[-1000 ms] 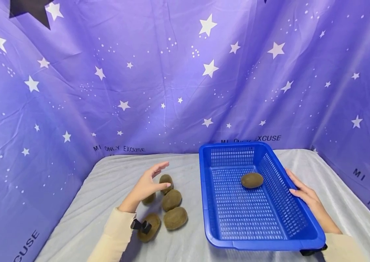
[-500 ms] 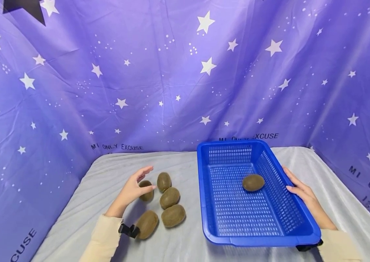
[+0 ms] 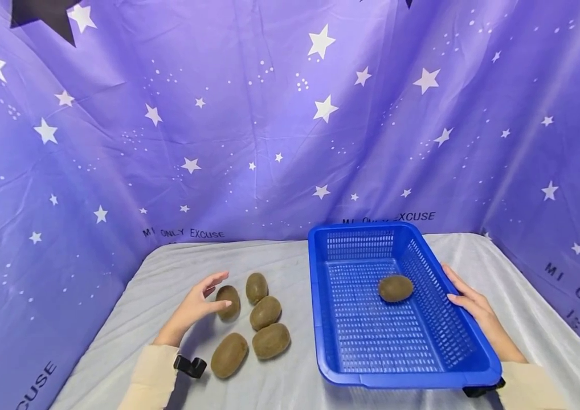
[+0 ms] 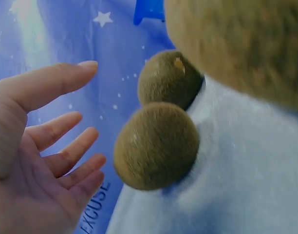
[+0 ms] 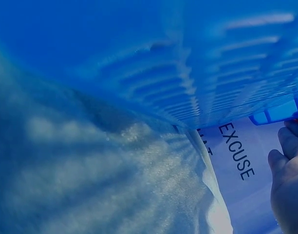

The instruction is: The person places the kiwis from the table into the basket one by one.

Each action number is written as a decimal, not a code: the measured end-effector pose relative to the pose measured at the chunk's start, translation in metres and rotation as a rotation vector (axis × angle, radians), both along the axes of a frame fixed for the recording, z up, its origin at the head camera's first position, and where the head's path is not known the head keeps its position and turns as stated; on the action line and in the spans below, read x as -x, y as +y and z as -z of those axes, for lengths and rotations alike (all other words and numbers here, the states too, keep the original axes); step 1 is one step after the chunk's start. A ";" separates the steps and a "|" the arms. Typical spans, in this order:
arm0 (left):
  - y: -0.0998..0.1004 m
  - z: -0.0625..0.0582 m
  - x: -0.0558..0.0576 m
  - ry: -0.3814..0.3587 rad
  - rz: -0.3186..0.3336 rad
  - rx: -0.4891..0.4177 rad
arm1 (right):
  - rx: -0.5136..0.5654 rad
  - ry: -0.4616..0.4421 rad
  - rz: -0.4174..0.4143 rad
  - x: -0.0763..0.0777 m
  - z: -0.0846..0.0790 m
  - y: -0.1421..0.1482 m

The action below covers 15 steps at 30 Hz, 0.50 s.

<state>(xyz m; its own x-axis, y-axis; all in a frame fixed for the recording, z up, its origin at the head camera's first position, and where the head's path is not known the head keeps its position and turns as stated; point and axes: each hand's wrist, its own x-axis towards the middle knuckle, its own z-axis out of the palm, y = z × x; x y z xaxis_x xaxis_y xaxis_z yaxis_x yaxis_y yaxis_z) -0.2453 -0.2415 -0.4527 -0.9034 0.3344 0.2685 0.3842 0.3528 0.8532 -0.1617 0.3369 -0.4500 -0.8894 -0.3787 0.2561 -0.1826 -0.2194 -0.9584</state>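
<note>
My left hand (image 3: pixel 195 307) stands with spread fingers at the left of a brown kiwifruit (image 3: pixel 232 304), its thumb across part of the fruit in the head view. In the left wrist view, a gap shows between the fingers (image 4: pixel 71 151) and the nearest kiwifruit (image 4: pixel 158 148). More kiwifruit lie to the right, one (image 3: pixel 256 288) at the back and another (image 3: pixel 272 341) in front. My right hand (image 3: pixel 482 310) grips the right rim of a blue slotted basket (image 3: pixel 321 336), thumb on the rim. Inside the basket lies one kiwifruit (image 3: pixel 395 288).
One large kiwifruit (image 3: pixel 229 356) lies near my left wrist. Pale grey cloth (image 3: pixel 297 273) covers the table. A purple curtain with stars (image 3: pixel 269 114) hangs behind it and at both sides.
My left hand has moved left, away from the back kiwifruit to the one at the left. The right hand stays at the basket rim, and the kiwifruit in the basket stays put.
</note>
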 end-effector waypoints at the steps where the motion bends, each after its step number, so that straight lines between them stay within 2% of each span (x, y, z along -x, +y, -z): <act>1: -0.002 0.002 0.000 -0.016 0.004 -0.007 | -0.004 0.004 0.000 0.000 0.000 0.000; 4: -0.008 0.008 0.000 -0.067 0.000 -0.037 | -0.015 0.004 0.008 0.001 0.001 -0.001; 10: -0.013 0.015 0.000 -0.107 -0.025 -0.035 | -0.031 0.039 0.051 0.000 0.004 -0.002; 15: -0.015 0.020 0.004 -0.150 -0.006 -0.003 | -0.010 0.020 0.029 0.000 0.003 0.000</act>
<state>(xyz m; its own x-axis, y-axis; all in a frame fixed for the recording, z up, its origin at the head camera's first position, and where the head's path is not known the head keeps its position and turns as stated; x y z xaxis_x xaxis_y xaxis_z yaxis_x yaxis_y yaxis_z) -0.2496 -0.2565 -0.4726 -0.9355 0.3281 0.1310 0.2498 0.3524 0.9019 -0.1615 0.3368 -0.4530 -0.8949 -0.3552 0.2702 -0.2077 -0.2045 -0.9566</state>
